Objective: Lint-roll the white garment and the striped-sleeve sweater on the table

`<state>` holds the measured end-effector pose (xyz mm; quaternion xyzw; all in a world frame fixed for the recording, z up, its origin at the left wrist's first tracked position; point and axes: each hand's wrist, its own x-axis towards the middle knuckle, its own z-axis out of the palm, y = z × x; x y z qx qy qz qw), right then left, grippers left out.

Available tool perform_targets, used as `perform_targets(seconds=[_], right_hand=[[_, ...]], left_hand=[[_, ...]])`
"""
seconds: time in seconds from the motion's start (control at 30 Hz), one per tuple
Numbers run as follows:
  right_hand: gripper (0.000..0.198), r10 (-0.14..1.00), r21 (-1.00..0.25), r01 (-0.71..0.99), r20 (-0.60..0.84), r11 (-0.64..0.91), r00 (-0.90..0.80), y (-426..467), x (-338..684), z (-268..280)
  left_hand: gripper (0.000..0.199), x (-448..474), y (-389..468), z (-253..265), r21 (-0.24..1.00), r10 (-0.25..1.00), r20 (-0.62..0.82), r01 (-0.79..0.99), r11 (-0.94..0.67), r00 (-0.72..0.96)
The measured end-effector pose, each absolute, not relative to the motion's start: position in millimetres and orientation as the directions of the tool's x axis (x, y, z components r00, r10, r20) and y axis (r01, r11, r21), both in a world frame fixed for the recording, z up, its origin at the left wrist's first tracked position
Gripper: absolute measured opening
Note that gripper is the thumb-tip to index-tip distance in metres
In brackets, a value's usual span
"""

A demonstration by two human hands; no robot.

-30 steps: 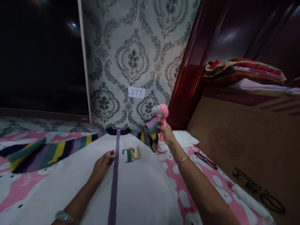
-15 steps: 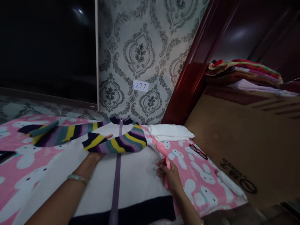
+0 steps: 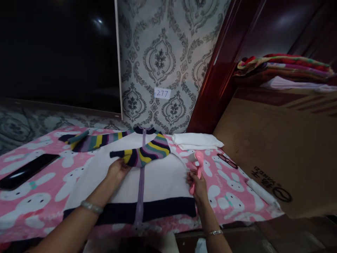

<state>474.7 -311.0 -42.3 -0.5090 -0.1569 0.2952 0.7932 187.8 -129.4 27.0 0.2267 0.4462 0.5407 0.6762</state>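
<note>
A white zip-up cardigan (image 3: 116,188) with navy hem and collar lies spread out, front up. Its right-hand striped sleeve (image 3: 147,153) is folded across the chest. My left hand (image 3: 118,171) grips that sleeve near the cuff, its fingertips partly hidden by the knit. The other striped sleeve (image 3: 97,141) stretches out to the left, its end turned back. In my right hand (image 3: 198,184) is a lint roller (image 3: 199,163) with a pink handle, held upright with the roller head on top, beside the cardigan's right edge.
A pink rabbit-print cloth (image 3: 67,177) covers the surface. On it lie a black phone (image 3: 28,170), a folded white cloth (image 3: 197,140), glasses (image 3: 228,161) and a white roll (image 3: 263,194). A large cardboard box (image 3: 276,140) stands at right; a television (image 3: 58,52) is at left.
The view has shifted, bringing more of the phone and hem into sight. My left hand has drawn back toward the sleeve's near edge. The lint roller has turned, showing its roller head.
</note>
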Motion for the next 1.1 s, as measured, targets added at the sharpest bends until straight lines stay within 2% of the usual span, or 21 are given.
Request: perform_targets(seconds=[0.07,0.17,0.33,0.43,0.5,0.63,0.73,0.8,0.87,0.9,0.97,1.0,1.03,1.1], right_hand=[[0.045,0.637,-0.898,-0.311,-0.046,0.311,0.769,-311,475,-43],[0.047,0.642,-0.899,-0.306,-0.037,0.313,0.766,-311,475,-44],[0.05,0.645,-0.905,-0.298,-0.035,0.304,0.763,-313,472,-43],[0.051,0.659,-0.911,-0.295,-0.034,0.289,0.752,-313,471,-40],[0.051,0.664,-0.913,-0.289,-0.028,0.287,0.747,-314,471,-39],[0.05,0.666,-0.938,-0.248,-0.025,0.242,0.745,-314,470,-39],[0.047,0.677,-0.977,-0.17,-0.037,0.132,0.735,-312,471,-35],[0.043,0.69,-0.989,-0.127,-0.04,0.075,0.723,-308,471,-28],[0.04,0.715,-0.994,-0.098,-0.028,0.057,0.698,-302,469,-18],[0.04,0.739,-0.997,-0.063,-0.007,0.048,0.674,-299,468,-12],[0.044,0.786,-0.997,0.076,0.052,0.007,0.616,-289,465,0],[0.046,0.802,-0.984,0.179,0.09,-0.021,0.59,-283,463,5],[0.048,0.81,-0.955,0.291,0.135,-0.047,0.571,-277,462,9],[0.051,0.812,-0.866,0.494,0.238,-0.07,0.532,-263,459,15]], left_hand=[[0.032,173,-152,26,0.766,0.92,-0.389,-0.536,0.355,0.054],[0.026,161,-175,33,0.738,0.926,-0.362,-0.574,0.354,0.106],[0.02,164,-187,56,0.672,0.911,-0.408,-0.659,0.338,0.051],[0.016,167,-200,64,0.674,0.947,-0.31,-0.684,0.28,0.083],[0.015,163,-214,60,0.703,0.944,-0.302,-0.637,0.316,0.136],[0.012,135,-238,33,0.677,0.807,-0.531,-0.443,0.588,0.26],[0.005,103,-238,19,0.746,0.796,-0.523,-0.288,0.6,0.304],[0.009,84,-232,17,0.895,0.889,-0.396,-0.119,0.43,0.23],[0.02,73,-223,19,0.988,0.99,-0.1,0.13,0.087,0.101],[0.024,71,-218,21,0.958,0.994,0.086,0.27,-0.101,0.068],[0.028,74,-207,24,0.768,0.912,0.385,0.499,-0.402,0.141],[0.03,79,-201,24,0.646,0.852,0.469,0.567,-0.511,0.233],[0.033,85,-195,24,0.526,0.787,0.51,0.598,-0.604,0.346],[0.044,100,-181,17,0.324,0.672,0.49,0.6,-0.731,0.555]])
